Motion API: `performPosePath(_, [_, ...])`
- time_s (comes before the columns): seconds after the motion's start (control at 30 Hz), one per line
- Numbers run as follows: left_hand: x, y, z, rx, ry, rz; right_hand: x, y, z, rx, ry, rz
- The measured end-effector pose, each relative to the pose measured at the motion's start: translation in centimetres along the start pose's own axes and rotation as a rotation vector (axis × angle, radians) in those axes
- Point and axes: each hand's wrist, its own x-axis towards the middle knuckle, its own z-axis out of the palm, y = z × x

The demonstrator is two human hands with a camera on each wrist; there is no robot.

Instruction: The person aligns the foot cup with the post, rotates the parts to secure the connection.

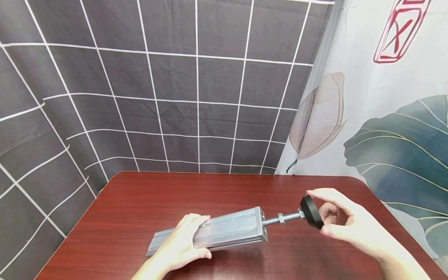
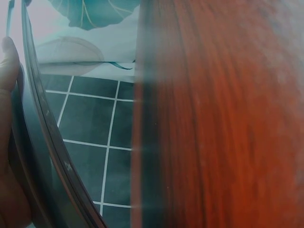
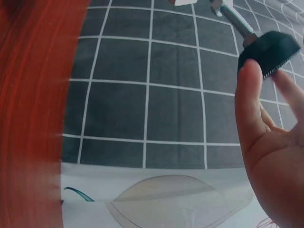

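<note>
My left hand [image 1: 185,245] grips a silver aluminium profile [image 1: 231,227] around its middle, thumb on the near side and fingers over the top. The profile lies slanted over the table, its capped end tipped up to the right. Out of that end runs a threaded rod [image 1: 290,217] bearing a hex nut [image 1: 281,218], with a black levelling foot [image 1: 311,212] at its tip. My right hand [image 1: 344,221] pinches the foot by its rim between thumb and fingers. In the right wrist view, the thumb presses the side of the black foot [image 3: 268,52], whose underside edge looks ridged.
Beneath both hands is a reddish-brown wooden table [image 1: 140,198] with rounded far corners. A dark grey curtain [image 1: 175,77] with white grid lines hangs behind it. To the right hangs a white curtain [image 1: 364,89] with leaf prints.
</note>
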Motion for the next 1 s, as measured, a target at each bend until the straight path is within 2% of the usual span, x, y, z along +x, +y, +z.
performPosePath(0.2, [0.2, 0.0, 0.0, -0.007, -0.013, -0.023, -0.8, -0.9, -0.3, -0.025, -0.1, 0.113])
performPosePath(0.27, [0.2, 0.0, -0.1, -0.007, -0.018, -0.027, -0.9, -0.8, -0.3, 0.003, -0.115, 0.098])
performPosePath(0.5, [0.1, 0.6, -0.4, -0.013, -0.033, -0.039, -0.7, -0.1, -0.3, -0.056, -0.021, 0.042])
performPosePath(0.57, [0.1, 0.5, -0.3, -0.013, -0.032, -0.031, -0.6, 0.2, -0.2, -0.03, 0.0, 0.022])
performPosePath(0.73, [0.0, 0.5, -0.1, -0.013, -0.029, -0.023, -0.4, 0.3, 0.0, 0.046, -0.01, 0.039])
performPosePath(1.0, [0.1, 0.6, 0.0, -0.014, -0.021, -0.019, -0.5, -0.1, 0.3, 0.049, -0.011, 0.062])
